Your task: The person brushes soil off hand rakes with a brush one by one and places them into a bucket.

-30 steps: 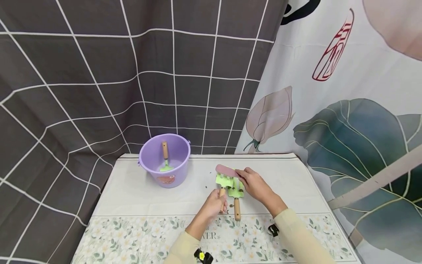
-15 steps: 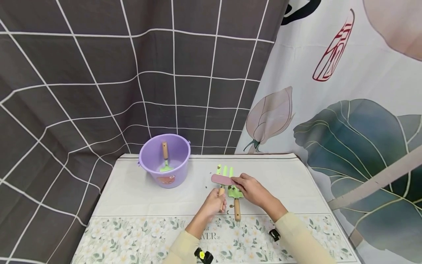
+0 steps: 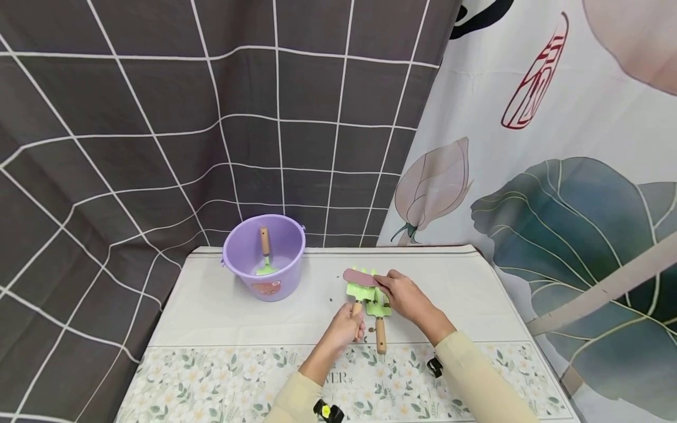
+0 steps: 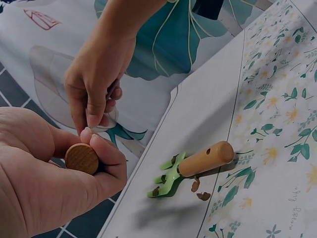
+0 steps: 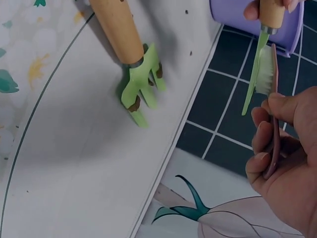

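My left hand [image 3: 344, 325] grips the wooden handle of a small green garden fork [image 3: 359, 292], held up off the table. In the left wrist view the round handle end [image 4: 81, 158] shows within the curled fingers. My right hand [image 3: 407, 298] holds a pink brush [image 3: 359, 277] across the fork's tines. White bristles [image 5: 265, 74] face the green metal in the right wrist view and appear to touch it. Below the hands, a second green fork [image 5: 141, 84] lies on the table with brown dirt clumps stuck to its tines.
A purple bucket [image 3: 290, 282] stands at the table's back left. Inside it leans another green tool with a wooden handle [image 3: 265, 241]. Brown crumbs [image 4: 203, 196] lie on the tablecloth [image 3: 211, 317] near the second fork. A gridded dark curtain [image 3: 238, 147] hangs behind.
The brush has slid down the held fork toward its handle, then back up over the tines. My left hand stays nearly in place, and the second fork has not moved.
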The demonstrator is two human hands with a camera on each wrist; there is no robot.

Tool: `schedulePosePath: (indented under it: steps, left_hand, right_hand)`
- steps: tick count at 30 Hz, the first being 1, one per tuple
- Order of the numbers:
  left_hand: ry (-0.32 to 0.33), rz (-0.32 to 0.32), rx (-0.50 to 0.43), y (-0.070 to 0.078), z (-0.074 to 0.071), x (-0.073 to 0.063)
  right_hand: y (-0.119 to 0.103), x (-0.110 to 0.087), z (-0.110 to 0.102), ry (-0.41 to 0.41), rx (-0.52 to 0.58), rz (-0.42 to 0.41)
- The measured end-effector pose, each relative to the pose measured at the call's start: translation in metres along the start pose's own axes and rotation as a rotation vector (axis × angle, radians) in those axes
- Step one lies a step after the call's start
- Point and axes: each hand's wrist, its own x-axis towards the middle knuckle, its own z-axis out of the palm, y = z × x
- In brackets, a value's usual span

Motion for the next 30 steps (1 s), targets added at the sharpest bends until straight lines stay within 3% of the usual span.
schedulePosePath:
  steps: [13, 22, 30]
  left_hand:
    - [0.002, 0.005, -0.012, -0.002, 0.0, 0.001]
    - [0.0, 0.013, -0.015, 0.0, -0.001, 0.0]
    - [-0.006, -0.003, -0.027, -0.001, 0.0, 0.001]
  right_hand:
    - [0.003, 0.004, 0.0, 0.062, 0.029, 0.052]
    - [-0.002, -0.014, -0.003, -0.049, 0.067, -0.051]
    - [0.0, -0.013, 0.001, -0.01, 0.008, -0.072]
